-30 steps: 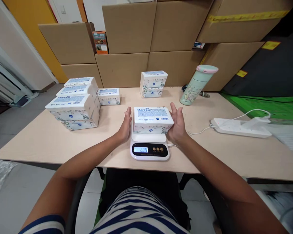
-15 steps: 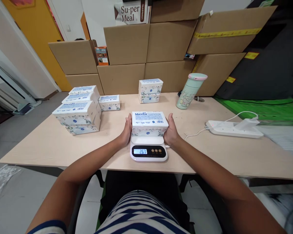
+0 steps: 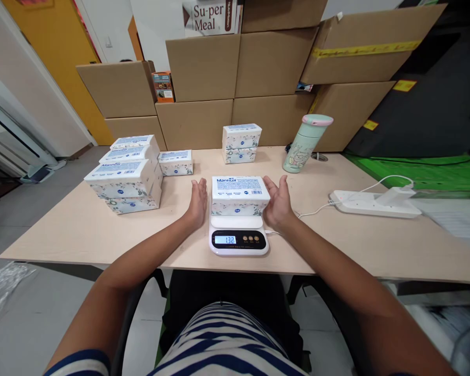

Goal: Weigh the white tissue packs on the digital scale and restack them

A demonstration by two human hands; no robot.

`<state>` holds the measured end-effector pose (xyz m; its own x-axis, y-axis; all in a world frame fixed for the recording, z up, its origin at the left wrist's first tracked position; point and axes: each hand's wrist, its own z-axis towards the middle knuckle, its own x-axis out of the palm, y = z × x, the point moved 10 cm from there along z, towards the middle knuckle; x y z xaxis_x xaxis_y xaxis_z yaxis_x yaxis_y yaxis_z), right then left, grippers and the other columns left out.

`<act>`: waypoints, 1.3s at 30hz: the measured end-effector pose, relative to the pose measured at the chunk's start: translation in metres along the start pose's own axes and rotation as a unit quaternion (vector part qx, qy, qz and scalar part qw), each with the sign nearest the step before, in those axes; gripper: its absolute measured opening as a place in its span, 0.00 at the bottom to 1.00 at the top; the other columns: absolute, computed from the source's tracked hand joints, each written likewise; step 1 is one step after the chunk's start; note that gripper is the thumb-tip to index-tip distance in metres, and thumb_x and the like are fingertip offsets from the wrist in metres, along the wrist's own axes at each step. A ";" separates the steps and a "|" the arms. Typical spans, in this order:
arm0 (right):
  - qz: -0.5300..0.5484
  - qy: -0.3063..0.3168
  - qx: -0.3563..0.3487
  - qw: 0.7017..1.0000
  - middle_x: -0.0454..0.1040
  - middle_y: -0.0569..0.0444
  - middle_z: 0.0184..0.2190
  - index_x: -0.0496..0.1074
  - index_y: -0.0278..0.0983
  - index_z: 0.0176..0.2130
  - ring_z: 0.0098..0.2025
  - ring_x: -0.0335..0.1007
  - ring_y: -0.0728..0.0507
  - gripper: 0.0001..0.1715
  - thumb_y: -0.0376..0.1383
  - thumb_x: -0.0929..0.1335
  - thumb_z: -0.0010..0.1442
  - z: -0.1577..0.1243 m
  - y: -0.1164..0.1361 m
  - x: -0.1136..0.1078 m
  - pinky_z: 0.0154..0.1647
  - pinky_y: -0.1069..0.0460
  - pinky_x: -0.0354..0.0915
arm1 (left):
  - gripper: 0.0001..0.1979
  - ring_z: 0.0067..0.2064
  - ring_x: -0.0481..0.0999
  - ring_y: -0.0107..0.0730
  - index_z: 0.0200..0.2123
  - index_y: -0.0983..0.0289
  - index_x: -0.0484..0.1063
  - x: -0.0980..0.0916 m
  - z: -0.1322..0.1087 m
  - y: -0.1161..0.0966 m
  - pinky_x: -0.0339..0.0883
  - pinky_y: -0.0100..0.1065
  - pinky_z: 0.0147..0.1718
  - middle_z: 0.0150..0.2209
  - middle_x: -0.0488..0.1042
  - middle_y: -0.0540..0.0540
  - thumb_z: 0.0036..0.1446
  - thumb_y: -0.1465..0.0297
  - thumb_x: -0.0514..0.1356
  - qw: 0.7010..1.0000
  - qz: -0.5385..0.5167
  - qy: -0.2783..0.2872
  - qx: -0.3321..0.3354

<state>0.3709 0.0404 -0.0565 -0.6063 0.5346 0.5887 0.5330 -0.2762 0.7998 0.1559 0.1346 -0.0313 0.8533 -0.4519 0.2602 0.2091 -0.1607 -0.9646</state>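
A white tissue pack (image 3: 241, 196) with blue print lies on a white digital scale (image 3: 238, 250), whose lit display reads about 1.32. My left hand (image 3: 198, 202) is held upright just left of the pack, fingers stretched and apart from it. On the other side, my right hand (image 3: 278, 203) is open with its palm facing the pack; whether its fingertips still touch the pack's edge I cannot tell.
Several tissue packs (image 3: 121, 180) are stacked at the left, with a single pack (image 3: 176, 163) beside them. Two stacked packs (image 3: 241, 143) stand behind the scale. A green tumbler (image 3: 306, 143) and a power strip (image 3: 376, 203) are to the right. Cardboard boxes (image 3: 198, 122) line the back.
My left hand has let go of the tissue pack and moved left. The right hand has loosened, its fingers opening. The display has dropped from 2.67 to about 1.32.
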 end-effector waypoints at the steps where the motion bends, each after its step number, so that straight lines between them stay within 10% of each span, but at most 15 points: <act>1: -0.008 -0.020 -0.019 1.000 0.66 0.48 0.79 0.71 0.44 0.69 0.81 0.60 0.40 0.46 0.69 0.54 0.75 0.002 0.007 -0.005 0.82 0.36 0.58 | 0.46 0.86 0.39 0.32 0.85 0.55 0.41 -0.004 0.000 -0.005 0.38 0.38 0.83 0.87 0.39 0.50 0.74 0.41 0.26 1.000 0.009 -0.024 0.006; 7: -0.036 -0.069 -0.078 0.994 0.56 0.44 0.83 0.67 0.40 0.74 0.86 0.46 0.42 0.49 0.67 0.54 0.73 0.016 0.031 -0.029 0.85 0.39 0.48 | 0.45 0.86 0.42 0.28 0.85 0.52 0.43 -0.023 0.004 -0.030 0.42 0.38 0.82 0.86 0.43 0.48 0.74 0.42 0.25 0.995 0.025 -0.092 0.032; 28: -0.038 -0.049 -0.115 0.991 0.66 0.49 0.78 0.76 0.48 0.65 0.84 0.53 0.42 0.45 0.69 0.55 0.71 0.040 0.038 -0.044 0.83 0.36 0.53 | 0.52 0.86 0.43 0.34 0.85 0.52 0.44 -0.080 0.037 -0.048 0.49 0.38 0.81 0.86 0.42 0.50 0.68 0.36 0.22 0.986 0.070 -0.141 0.056; 39: -0.073 -0.022 -0.084 0.994 0.78 0.44 0.68 0.74 0.46 0.64 0.76 0.69 0.35 0.50 0.74 0.54 0.68 0.041 0.029 -0.036 0.75 0.34 0.68 | 0.53 0.80 0.64 0.52 0.85 0.62 0.44 -0.023 0.030 -0.008 0.50 0.52 0.80 0.76 0.70 0.64 0.71 0.36 0.25 0.988 0.113 0.107 0.018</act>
<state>0.4326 0.0457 -0.0594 -0.6421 0.6114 0.4626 0.3335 -0.3206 0.8866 0.1492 0.1726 -0.0312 0.7611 -0.6476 0.0364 0.0446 -0.0037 -0.9990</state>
